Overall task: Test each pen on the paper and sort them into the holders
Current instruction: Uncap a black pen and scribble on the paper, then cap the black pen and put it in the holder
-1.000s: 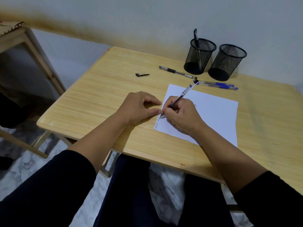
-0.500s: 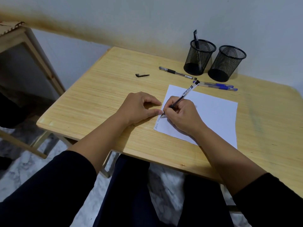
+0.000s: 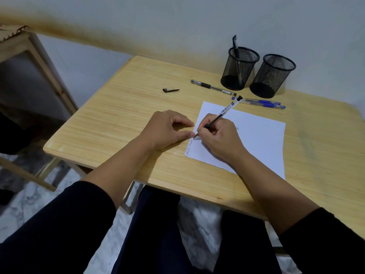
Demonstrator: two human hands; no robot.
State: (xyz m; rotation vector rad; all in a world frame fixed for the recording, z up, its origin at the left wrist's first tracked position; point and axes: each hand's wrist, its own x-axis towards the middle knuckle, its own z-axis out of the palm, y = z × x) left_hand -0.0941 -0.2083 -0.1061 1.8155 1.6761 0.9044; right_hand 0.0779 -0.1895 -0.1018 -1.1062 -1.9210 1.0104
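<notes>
Nearest to me are the person's two dark sleeves and the bare forearms that reach over the front edge of the wooden table (image 3: 118,123). The left hand (image 3: 167,129) rests on the wood just beside the left edge of the paper (image 3: 256,135); its fingers are loosely curled and they hold nothing, and the thumb tip lies at the edge of the sheet. The right hand (image 3: 219,135) pinches a black pen (image 3: 223,113) in a writing grip. The tip touches the paper near the left edge, where some small written words run along the margin. The long axis of this pen goes from the tip up and away to the right, so its back end points toward the holders.

Farther on the table a loose pen cap (image 3: 170,89) lies alone, well apart from the hands. Behind the paper lie one more black pen (image 3: 213,87) and two blue pens (image 3: 260,102). At the far side stand two mesh holders: the left holder (image 3: 240,69) has one pen in it, the right holder (image 3: 272,76) seems empty. I judge the right hand is the nearer one to both holders.
</notes>
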